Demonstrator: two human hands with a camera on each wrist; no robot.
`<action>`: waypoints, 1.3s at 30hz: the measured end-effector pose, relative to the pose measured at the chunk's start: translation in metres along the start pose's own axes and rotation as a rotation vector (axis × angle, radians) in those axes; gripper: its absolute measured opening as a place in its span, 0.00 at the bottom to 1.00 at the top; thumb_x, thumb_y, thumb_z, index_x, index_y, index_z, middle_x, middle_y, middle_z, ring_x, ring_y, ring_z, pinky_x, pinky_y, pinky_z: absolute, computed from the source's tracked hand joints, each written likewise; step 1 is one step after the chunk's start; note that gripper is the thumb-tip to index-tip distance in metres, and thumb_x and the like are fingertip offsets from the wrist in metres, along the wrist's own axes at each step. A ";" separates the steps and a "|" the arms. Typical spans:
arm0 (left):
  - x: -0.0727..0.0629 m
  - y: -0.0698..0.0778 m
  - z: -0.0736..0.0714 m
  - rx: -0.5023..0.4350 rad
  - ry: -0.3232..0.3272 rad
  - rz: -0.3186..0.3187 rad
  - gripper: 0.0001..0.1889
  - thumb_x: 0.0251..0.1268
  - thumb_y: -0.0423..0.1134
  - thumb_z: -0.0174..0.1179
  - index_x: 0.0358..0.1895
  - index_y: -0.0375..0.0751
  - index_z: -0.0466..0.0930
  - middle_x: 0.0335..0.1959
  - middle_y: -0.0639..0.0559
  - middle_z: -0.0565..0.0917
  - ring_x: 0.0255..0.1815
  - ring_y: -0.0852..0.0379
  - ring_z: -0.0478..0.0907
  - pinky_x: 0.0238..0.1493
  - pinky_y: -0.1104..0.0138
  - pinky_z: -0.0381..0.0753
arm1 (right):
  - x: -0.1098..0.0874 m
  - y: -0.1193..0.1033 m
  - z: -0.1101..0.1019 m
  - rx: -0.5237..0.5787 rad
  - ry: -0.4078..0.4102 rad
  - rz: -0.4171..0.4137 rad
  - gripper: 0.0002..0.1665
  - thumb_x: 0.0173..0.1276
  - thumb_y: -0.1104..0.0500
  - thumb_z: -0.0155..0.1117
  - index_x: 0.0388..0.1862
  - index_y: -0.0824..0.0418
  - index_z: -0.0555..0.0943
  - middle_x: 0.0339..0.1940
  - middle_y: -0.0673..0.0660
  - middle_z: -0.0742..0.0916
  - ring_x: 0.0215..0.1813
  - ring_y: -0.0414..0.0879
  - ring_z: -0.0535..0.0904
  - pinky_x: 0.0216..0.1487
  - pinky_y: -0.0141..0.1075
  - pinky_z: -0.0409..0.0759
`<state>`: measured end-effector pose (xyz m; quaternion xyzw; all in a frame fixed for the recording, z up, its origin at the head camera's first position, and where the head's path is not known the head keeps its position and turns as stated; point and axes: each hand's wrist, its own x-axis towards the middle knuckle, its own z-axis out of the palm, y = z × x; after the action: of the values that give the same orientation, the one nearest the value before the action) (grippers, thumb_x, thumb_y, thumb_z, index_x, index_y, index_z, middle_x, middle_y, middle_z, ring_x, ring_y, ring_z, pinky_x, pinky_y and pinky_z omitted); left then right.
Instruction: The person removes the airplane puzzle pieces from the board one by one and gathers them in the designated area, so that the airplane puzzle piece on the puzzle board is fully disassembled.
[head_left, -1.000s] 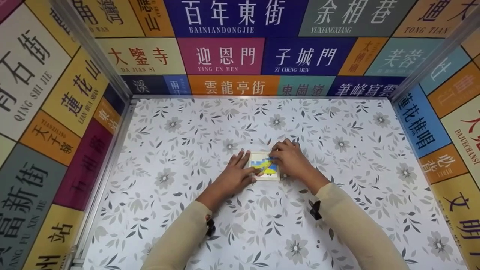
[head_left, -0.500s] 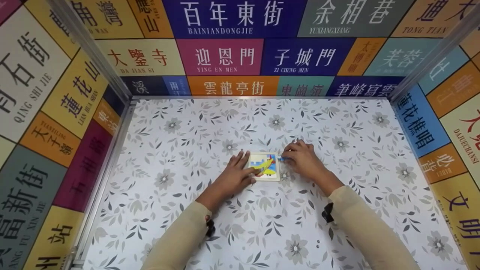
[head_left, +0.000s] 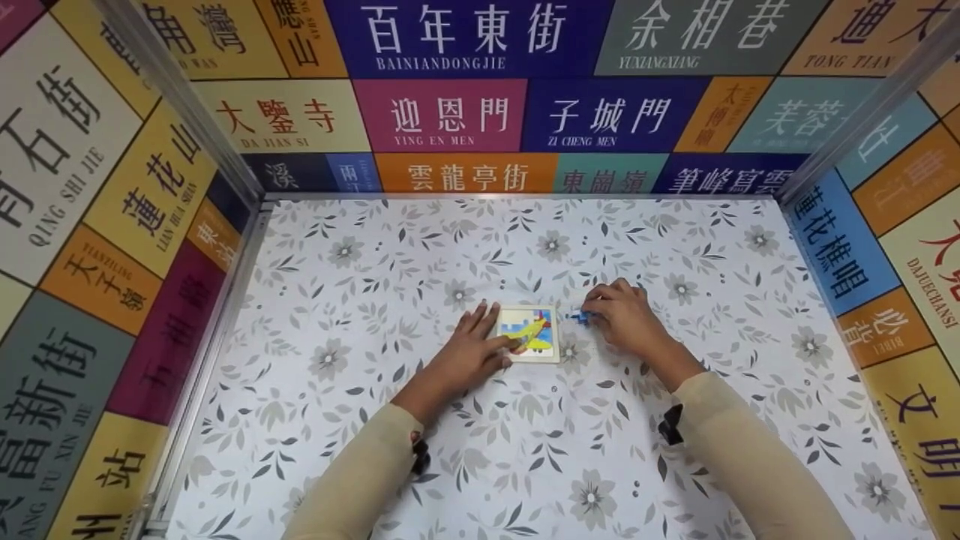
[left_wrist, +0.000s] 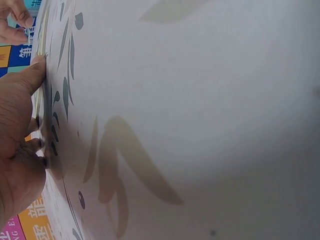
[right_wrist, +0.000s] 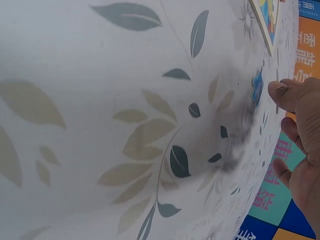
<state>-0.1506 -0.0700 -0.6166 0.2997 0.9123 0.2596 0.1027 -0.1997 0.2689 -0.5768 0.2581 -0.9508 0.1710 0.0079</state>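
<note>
A small wooden jigsaw puzzle tray [head_left: 556, 334] lies mid-table in the head view, its picture yellow and blue with some red. Part of its bare light base shows at the upper left. My left hand [head_left: 470, 349] rests on the tray's left side with fingers spread, the thumb reaching over the picture. To the right, my right hand [head_left: 626, 319] has thumb and fingers together at a blue puzzle piece [head_left: 579, 316]. In the right wrist view, blue [right_wrist: 257, 89] shows low beside the thumb tip, just off the tray's corner.
The table is covered by a white cloth [head_left: 390, 465] printed with grey flowers and leaves. Panels [head_left: 442, 112] with coloured street-name signs enclose the back and both sides. Metal rails [head_left: 525, 196] run along the table's edges.
My right hand has drawn away from the tray to the right, with blue at its fingertips. More of the picture's right side now shows. The left hand has stayed in place.
</note>
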 end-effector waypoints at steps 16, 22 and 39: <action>-0.003 0.000 -0.001 -0.046 -0.013 0.001 0.24 0.90 0.56 0.52 0.78 0.58 0.79 0.93 0.34 0.47 0.95 0.31 0.39 0.92 0.35 0.42 | -0.013 0.025 -0.007 -0.011 0.005 0.031 0.11 0.77 0.67 0.72 0.53 0.58 0.93 0.58 0.59 0.89 0.59 0.63 0.78 0.60 0.77 0.74; -0.002 -0.001 0.000 -0.044 -0.012 0.005 0.24 0.90 0.56 0.52 0.79 0.57 0.79 0.93 0.33 0.48 0.95 0.31 0.39 0.92 0.35 0.42 | -0.018 0.031 -0.006 0.014 -0.001 0.051 0.11 0.76 0.67 0.72 0.53 0.58 0.93 0.57 0.59 0.89 0.59 0.64 0.77 0.59 0.76 0.74; -0.001 -0.001 0.000 -0.030 -0.006 0.004 0.24 0.89 0.55 0.54 0.78 0.57 0.80 0.93 0.32 0.49 0.95 0.30 0.40 0.92 0.35 0.44 | -0.025 0.037 -0.003 0.015 -0.016 0.067 0.12 0.78 0.67 0.71 0.54 0.58 0.93 0.57 0.59 0.90 0.60 0.65 0.78 0.60 0.74 0.72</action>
<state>-0.1508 -0.0712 -0.6174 0.3006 0.9074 0.2727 0.1096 -0.1969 0.3117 -0.5886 0.2274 -0.9577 0.1762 -0.0075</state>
